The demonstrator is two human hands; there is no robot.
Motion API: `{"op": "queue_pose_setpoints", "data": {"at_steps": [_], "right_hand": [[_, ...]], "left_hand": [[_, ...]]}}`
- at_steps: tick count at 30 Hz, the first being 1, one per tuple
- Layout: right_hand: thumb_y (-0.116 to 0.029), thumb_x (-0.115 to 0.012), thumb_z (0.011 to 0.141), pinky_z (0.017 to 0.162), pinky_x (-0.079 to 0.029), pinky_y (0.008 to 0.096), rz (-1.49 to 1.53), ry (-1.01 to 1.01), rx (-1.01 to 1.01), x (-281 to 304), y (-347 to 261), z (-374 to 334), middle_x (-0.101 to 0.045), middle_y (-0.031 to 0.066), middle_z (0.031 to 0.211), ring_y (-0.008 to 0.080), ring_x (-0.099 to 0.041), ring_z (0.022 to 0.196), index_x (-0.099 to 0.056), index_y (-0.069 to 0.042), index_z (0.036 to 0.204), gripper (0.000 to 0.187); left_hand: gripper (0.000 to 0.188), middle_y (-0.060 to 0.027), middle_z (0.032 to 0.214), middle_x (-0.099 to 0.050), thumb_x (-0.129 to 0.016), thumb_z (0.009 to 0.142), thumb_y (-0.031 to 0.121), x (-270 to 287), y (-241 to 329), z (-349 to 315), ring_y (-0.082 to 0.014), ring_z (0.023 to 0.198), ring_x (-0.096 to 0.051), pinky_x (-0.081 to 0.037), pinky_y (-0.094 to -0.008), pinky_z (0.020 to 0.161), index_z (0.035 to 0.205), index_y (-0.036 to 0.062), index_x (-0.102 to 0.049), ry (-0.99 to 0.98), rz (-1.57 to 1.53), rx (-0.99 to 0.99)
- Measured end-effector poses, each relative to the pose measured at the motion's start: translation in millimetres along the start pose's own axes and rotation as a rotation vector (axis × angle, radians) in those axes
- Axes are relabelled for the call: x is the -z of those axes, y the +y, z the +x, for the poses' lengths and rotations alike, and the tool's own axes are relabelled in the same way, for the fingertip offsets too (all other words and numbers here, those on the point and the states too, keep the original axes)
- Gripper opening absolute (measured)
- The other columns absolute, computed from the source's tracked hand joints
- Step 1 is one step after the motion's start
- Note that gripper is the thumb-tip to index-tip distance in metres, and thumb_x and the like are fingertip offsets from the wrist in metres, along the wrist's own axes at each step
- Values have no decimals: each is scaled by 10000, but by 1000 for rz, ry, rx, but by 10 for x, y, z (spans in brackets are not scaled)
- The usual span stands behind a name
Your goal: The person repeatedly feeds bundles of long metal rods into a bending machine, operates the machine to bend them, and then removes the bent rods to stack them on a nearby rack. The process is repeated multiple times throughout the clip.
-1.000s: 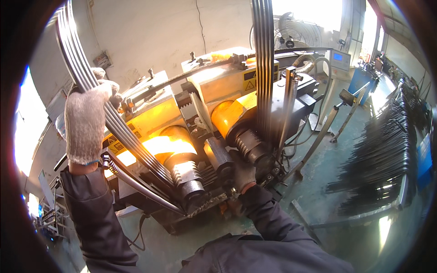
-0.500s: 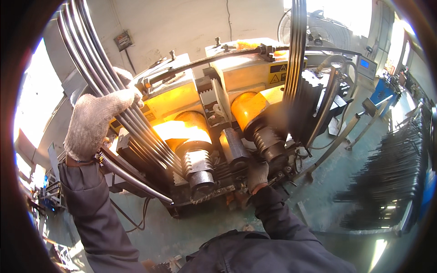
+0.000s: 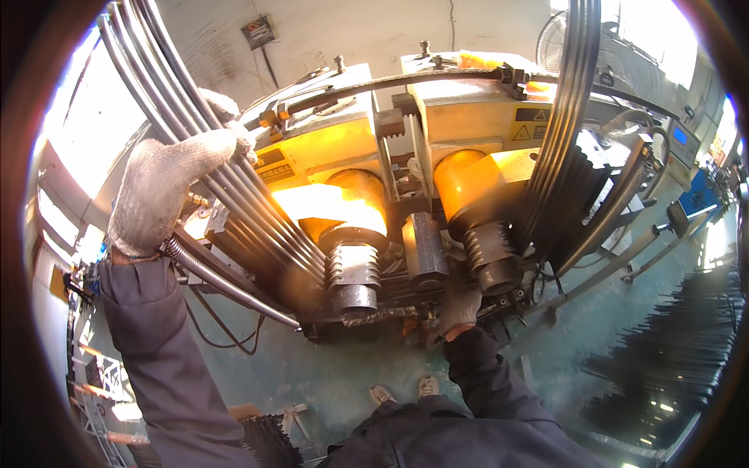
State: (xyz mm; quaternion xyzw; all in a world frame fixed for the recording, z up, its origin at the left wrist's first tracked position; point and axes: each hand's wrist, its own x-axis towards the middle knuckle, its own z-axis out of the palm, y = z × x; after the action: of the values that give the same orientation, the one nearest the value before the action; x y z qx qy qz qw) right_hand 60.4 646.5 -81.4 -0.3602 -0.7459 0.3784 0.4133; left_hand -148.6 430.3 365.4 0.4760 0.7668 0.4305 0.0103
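Workshop, yellow industrial machine [image 3: 460, 126], stacked dark rods [image 3: 675, 343]

Right housing [image 3: 468, 121]: warning label [image 3: 531, 125] shows 2 triangles
Left housing [image 3: 335, 148]: lettered label [image 3: 273, 163], blurred
Wall placard [image 3: 258, 32]: print illegible

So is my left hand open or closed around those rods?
Closed: the gloved left hand crosses in front of the rods and shows behind them.

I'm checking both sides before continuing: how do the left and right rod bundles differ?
The left bundle leans well left toward its top; the right bundle stands steeper, tipped slightly right. The left hand wraps the left bundle; no hand holds the right bundle. The left bundle's upper rods spread wider than the right bundle's. Both look metallic.
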Motion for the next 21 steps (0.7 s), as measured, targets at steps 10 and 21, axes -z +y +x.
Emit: {"op": "queue_pose_setpoints", "data": {"at_steps": [10, 21], "right_hand": [[-143, -649, 1163, 978, -633, 396, 527, 7, -212, 19, -247, -6, -795, 116, 1346, 194, -782, 1159, -801, -43, 1392, 293], [-210, -663, 1060, 1033, -627, 440, -106, -96, 302, 483, -504, -281, -791, 148, 1271, 326, -769, 1166, -746, -62, 1367, 351]], "left_hand": [[235, -50, 1055, -789, -746, 1032, 108, 117, -178, 47, -145, 963, -775, -649, -332, 914, 1249, 18, -740, -61, 173, -187], [201, -104, 1028, -824, -764, 1009, 77, 141, -104, -486, -242, 871, -824, -701, -350, 809, 1199, 40, -819, 212, 786, -983]]}}
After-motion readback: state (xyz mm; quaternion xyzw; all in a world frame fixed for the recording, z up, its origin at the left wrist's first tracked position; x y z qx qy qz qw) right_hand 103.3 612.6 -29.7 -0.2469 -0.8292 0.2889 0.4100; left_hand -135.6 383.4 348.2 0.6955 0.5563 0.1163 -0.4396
